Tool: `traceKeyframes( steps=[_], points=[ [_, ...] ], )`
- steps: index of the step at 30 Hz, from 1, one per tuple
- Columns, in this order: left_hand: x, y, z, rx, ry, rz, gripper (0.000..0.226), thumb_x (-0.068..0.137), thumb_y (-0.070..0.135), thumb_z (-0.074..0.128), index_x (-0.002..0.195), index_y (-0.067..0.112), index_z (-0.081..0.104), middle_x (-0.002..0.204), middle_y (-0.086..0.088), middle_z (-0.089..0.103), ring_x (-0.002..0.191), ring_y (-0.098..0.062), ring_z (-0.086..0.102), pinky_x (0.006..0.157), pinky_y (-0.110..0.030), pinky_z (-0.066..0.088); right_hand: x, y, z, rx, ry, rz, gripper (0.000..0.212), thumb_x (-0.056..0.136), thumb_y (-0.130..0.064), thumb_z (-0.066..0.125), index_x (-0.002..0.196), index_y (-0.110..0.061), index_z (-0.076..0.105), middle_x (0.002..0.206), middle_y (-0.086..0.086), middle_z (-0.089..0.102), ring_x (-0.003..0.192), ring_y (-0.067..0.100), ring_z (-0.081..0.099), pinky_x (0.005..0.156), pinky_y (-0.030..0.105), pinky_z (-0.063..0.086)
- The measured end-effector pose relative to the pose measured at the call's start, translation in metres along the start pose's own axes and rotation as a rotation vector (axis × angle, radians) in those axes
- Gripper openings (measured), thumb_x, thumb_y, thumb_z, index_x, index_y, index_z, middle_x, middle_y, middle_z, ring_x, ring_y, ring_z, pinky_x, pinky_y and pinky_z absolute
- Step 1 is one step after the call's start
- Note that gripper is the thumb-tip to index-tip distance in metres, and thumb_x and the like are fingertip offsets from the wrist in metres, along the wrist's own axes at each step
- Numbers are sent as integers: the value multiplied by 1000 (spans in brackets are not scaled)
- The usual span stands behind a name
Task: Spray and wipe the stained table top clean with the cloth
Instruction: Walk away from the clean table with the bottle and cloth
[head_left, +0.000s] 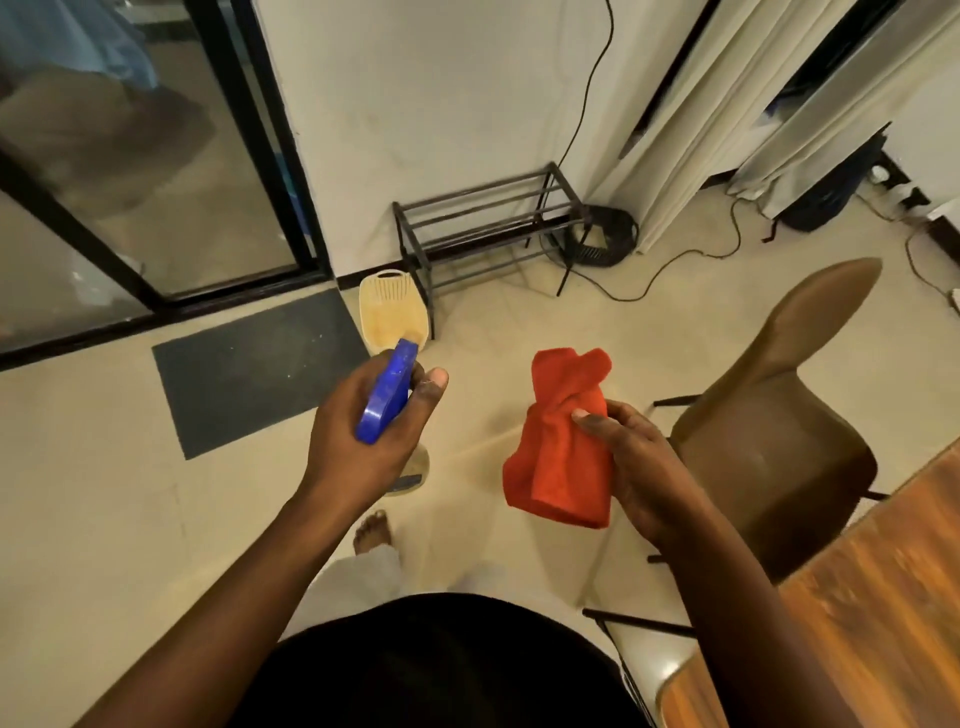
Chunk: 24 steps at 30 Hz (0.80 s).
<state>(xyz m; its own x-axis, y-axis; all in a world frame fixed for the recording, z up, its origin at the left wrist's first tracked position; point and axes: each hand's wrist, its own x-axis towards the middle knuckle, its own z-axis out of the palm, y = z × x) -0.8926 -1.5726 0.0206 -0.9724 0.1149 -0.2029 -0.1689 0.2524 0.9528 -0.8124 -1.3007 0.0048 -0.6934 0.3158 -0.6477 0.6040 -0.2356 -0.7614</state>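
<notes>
Table top (857, 613), wood-grain, enters only at the lower right corner of the view; its surface is motion-blurred, so any stain cannot be made out. Neither hand is over it.

Cloth (558, 441), red-orange, bunched and hanging in folds, is held in the air over the floor, left of the table edge. Right hand (631, 467) is closed around the cloth's right side, thumb pressed onto the front of the fabric, fingers wrapped behind. The upper end of the cloth sticks up above the hand; the lower end droops below it.

Spray bottle (387, 392): blue trigger head visible, pointing away from the person and up-left. Left hand (358, 431) is wrapped tight around the neck under the head, thumb up beside it. A pale part of the bottle body shows below the hand; most of it is hidden by the palm. Both hands are raised in front of the torso, well apart from each other.

Brown chair (769, 431) stands just beside the table, its back toward the person's right hand. Floor (104, 519) is pale tile; one bare foot (371, 530) shows under the left forearm. Farther out: a grey mat (260, 369) by a glass door (130, 182), a cream plastic basket (392, 309) beside a dark metal rack (488, 228), black cables (675, 260) trailing across the floor, and pale curtains (727, 104) at upper right.
</notes>
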Motion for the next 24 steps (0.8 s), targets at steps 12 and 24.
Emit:
traceKeyframes(
  steps=[12,24],
  points=[
    [208,5,20,-50,106,-73,23,81,58,71,96,41,65,85,25,74,79,-4,74,62,-4,55,198,-145,26,-59,3,22,27,105,-31,70,131,-28,65,107,-8,83,100,18,81,74,37,67],
    [403,-108,93,38,387,-400,38,82,75,63,86,37,60,74,5,63,67,-16,63,67,-21,49,510,-217,102,-315,-183,89,48,107,-29,69,152,-19,58,141,5,71,126,28,71,111,56,56]
  ],
)
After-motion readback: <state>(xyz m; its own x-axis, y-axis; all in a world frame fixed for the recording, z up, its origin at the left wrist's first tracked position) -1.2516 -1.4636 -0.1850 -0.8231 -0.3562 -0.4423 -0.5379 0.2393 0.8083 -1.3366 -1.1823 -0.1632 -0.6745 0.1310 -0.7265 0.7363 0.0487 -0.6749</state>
